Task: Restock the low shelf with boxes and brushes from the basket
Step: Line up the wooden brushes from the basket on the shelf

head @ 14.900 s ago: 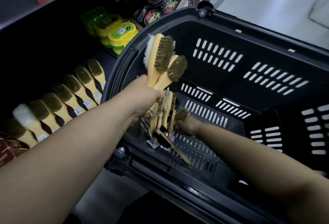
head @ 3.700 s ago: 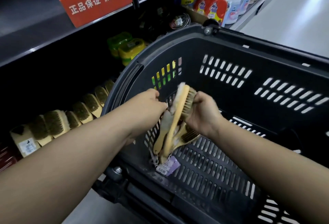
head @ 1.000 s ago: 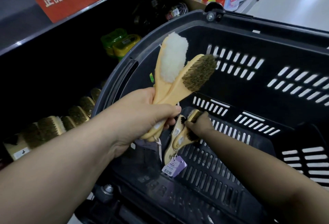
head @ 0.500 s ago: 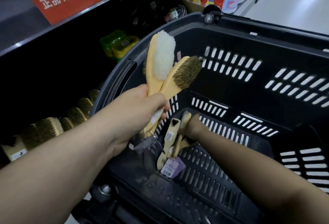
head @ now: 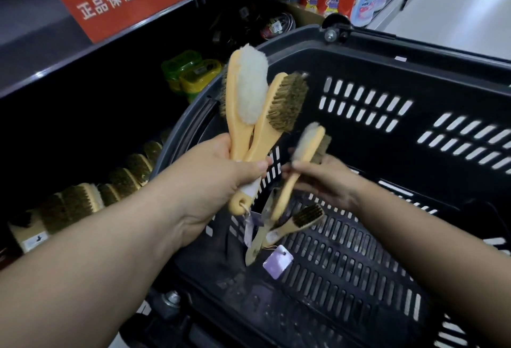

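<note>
Three brushes are now off the basket floor; half a second ago it was two. As before, my left hand (head: 221, 181) holds the white-pile brush (head: 250, 90) and the bristle brush (head: 287, 101) by their handles. Its fingers (head: 257, 166) are curled fully round both, and the heads point up over the left rim of the basket (head: 414, 51).

My right hand (head: 326, 179) was down at the basket floor then. It has since risen and carries a third brush (head: 307, 145), pinched just under the head with the handle hanging down. This brush stands just right of the left-hand pair, near but not touching.

Remaining on the basket floor:
- one small dark-bristled brush (head: 301, 220)
- a flat handle beside it
- a purple tag (head: 278, 262)

Whether more lies beneath them cannot be told. No boxes show in the basket.

Meaning for the task: picking appears nearly complete. The likely next step is to add the third brush to the left-hand bundle, or carry it straight to the low shelf (head: 91, 132). That shelf is left of the basket, where a row of shelved brushes (head: 121, 179) already lies.
</note>
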Motion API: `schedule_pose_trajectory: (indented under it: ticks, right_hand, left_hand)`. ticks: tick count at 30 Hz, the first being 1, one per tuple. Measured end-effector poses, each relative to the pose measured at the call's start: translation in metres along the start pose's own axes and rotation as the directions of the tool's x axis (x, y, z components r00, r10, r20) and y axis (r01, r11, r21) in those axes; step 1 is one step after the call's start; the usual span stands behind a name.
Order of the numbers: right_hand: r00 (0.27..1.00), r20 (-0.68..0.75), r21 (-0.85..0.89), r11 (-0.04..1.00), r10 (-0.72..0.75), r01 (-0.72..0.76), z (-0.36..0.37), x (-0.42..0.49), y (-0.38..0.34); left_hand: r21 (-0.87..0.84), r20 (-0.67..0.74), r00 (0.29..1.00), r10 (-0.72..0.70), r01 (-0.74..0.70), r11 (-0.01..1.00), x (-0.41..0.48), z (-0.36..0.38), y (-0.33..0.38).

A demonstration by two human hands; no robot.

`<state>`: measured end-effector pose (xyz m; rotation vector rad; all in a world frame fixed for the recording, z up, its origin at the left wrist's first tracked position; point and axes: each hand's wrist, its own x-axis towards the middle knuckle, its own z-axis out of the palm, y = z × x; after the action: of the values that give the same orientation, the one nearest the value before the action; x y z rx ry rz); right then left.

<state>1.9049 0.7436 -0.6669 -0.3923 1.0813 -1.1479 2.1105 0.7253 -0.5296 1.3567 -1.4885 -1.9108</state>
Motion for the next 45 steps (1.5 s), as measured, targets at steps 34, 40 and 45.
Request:
schedule_pose_trajectory:
  ticks: [34, 40, 45]
  right_hand:
    - [0.997, 0.014, -0.803, 0.595, 0.078, -0.035, 0.004, 0.009, 0.012]
    - [0.913, -0.407, -0.852, 0.368, -0.016, -0.373, 0.012, 0.058, 0.091]
    - [0.861, -0.452, -0.815, 0.500, -0.232, -0.293, 0.019, 0.064, 0.118]
  left_hand:
    - [0.035, -0.080, 0.993, 0.081, -0.078, 0.996, -0.001, 0.013, -0.001]
    - [0.065, -0.072, 0.996, 0.059, -0.054, 0.996, 0.002, 0.013, 0.001]
    - [0.135, -0.091, 0.994, 0.056, -0.043, 0.990, 0.000, 0.011, 0.002]
